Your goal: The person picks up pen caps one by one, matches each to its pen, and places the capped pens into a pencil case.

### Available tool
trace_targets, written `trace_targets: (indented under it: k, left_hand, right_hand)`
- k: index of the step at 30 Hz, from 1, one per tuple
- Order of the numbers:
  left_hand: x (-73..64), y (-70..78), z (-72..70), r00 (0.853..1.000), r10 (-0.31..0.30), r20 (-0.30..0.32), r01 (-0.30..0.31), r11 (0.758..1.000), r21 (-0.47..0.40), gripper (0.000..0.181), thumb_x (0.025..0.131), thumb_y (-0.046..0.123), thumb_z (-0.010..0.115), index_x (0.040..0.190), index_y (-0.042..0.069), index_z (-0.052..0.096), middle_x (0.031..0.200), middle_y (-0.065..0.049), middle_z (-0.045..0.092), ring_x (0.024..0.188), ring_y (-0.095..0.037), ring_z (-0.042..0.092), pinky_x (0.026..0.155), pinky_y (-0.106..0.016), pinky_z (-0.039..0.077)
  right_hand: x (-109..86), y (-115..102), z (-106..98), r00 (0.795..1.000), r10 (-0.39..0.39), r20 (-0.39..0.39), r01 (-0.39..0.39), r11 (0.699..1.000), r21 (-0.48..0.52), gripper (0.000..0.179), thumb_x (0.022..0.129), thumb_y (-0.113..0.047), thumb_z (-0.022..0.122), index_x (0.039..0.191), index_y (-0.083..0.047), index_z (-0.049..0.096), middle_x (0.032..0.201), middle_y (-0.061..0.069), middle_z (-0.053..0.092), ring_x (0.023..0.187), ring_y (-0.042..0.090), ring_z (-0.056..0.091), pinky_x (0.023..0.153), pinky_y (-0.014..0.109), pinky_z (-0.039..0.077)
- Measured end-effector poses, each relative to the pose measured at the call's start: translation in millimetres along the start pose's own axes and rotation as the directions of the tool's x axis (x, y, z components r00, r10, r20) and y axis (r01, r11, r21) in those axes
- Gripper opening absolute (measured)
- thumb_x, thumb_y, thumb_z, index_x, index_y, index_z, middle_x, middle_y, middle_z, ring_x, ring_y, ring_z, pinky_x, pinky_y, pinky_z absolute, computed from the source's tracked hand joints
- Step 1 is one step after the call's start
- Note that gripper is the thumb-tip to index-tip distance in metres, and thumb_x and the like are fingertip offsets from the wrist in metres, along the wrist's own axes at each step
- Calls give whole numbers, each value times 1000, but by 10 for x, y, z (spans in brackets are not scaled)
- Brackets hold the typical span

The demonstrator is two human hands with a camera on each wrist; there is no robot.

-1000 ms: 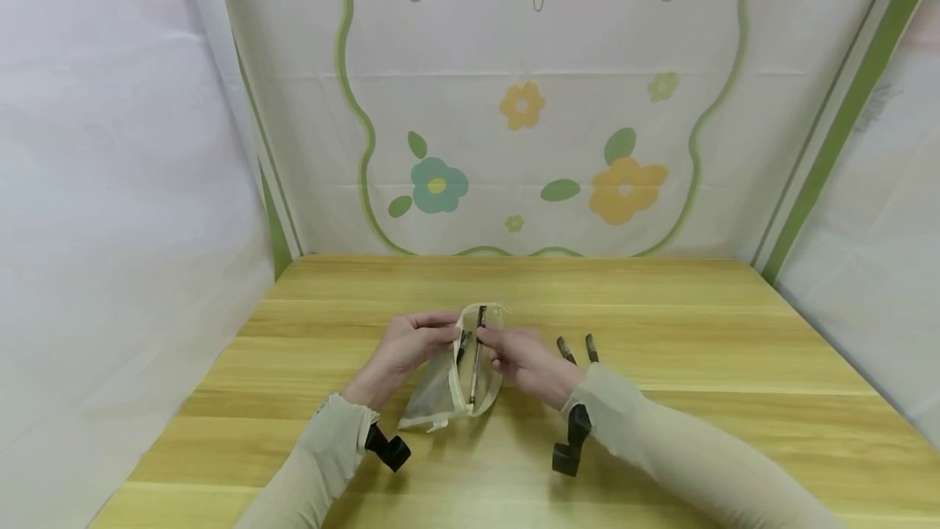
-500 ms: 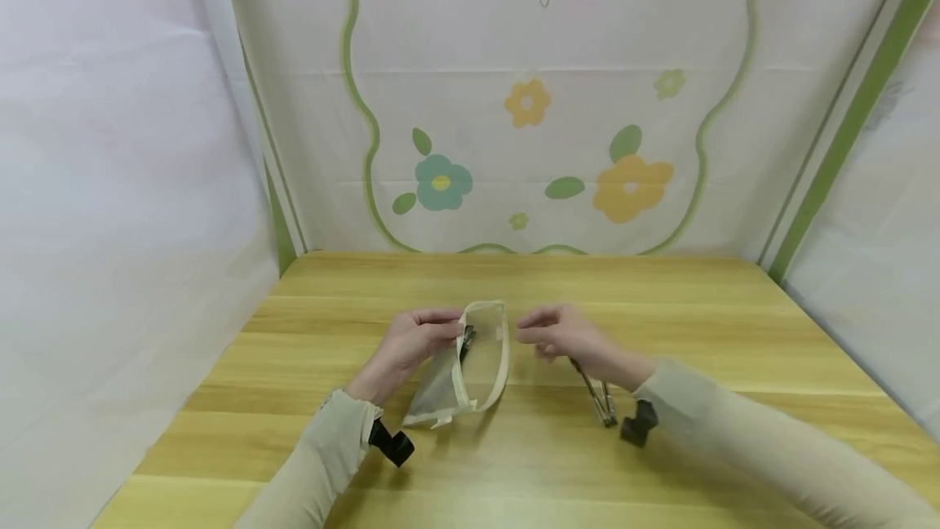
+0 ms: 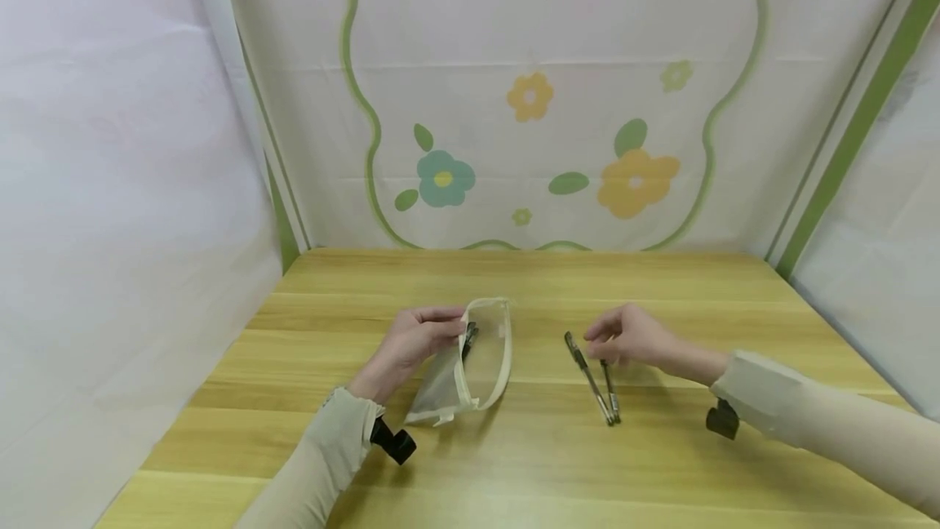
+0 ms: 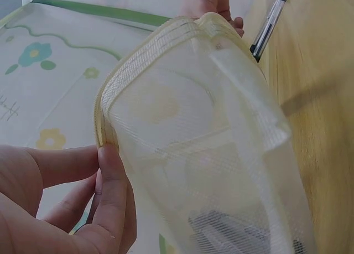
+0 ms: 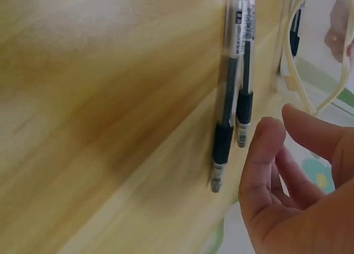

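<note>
A see-through mesh zip pouch (image 3: 433, 393) with cream edging stands gaping on the table. My left hand (image 3: 408, 343) pinches its rim between thumb and fingers, as the left wrist view also shows. Dark pens (image 4: 227, 232) lie inside the pouch, blurred by the mesh. To the right, two clear-barrelled pens with black grips rest on the wood: a left pen (image 3: 587, 376) and a right pen (image 3: 610, 390). Over the far end of the right pen hovers my right hand (image 3: 633, 335), fingers loosely bent, nothing between them. In the right wrist view, its fingertips (image 5: 271, 133) are apart from both pens.
The wooden table (image 3: 330, 284) ends at a patterned cloth backdrop (image 3: 573, 129). White cloth walls (image 3: 132, 202) enclose both sides. A black wrist camera (image 3: 394, 443) hangs under the left wrist and another (image 3: 723, 419) under the right.
My right hand was in the pouch with a pen, let it go inside, then moved right to the two pens on the table. The left hand stays on the pouch rim.
</note>
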State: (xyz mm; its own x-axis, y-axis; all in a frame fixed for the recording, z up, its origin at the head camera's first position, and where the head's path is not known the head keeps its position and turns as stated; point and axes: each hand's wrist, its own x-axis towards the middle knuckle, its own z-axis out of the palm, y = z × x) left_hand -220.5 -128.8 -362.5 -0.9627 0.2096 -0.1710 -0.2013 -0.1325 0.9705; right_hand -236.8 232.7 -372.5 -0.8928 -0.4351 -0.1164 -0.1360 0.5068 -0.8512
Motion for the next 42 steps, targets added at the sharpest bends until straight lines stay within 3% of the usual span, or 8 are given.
trace_targets:
  k: [6,14,26,35,42]
  left_hand:
    - [8,-1,4,1000,3,-1,-3,1000,7,38,88,0,72,124,-8,63,113,-17,67,108,-32,63,94,-39,51]
    - [-1,-6,5,1000,2,5,-2,1000,15,37,88,0,73,123,-6,64,115,-16,67,111,-33,62,92,-37,52]
    - [-3,-9,4,1000,7,26,-8,1000,28,42,88,1,72,128,-8,60,119,-19,64,114,-35,59,93,-37,52]
    - [-3,-4,-4,1000,0,28,-1,1000,15,42,88,1,72,128,-5,61,119,-14,65,120,-38,55,92,-35,52]
    - [-5,-7,-4,1000,10,27,-10,1000,16,41,88,0,72,127,-7,61,118,-15,65,117,-38,57,92,-36,52]
  right_hand:
    - [60,38,76,1000,31,-3,-31,1000,-3,28,85,-6,77,106,9,68,85,12,67,66,27,63,54,37,56]
    - [171,70,192,999,-40,12,42,991,-125,17,82,-2,79,94,5,70,77,8,68,59,24,63,53,33,57]
    - [183,-68,293,999,-36,17,40,960,-276,6,82,0,75,86,0,70,64,4,64,43,13,53,40,27,50]
    - [203,-77,335,999,-18,32,24,978,-209,14,81,0,76,91,4,67,66,8,65,39,15,55,39,32,52]
    - [200,-60,342,999,-6,44,14,985,-171,9,84,-2,75,89,1,68,67,8,66,41,12,53,40,28,50]
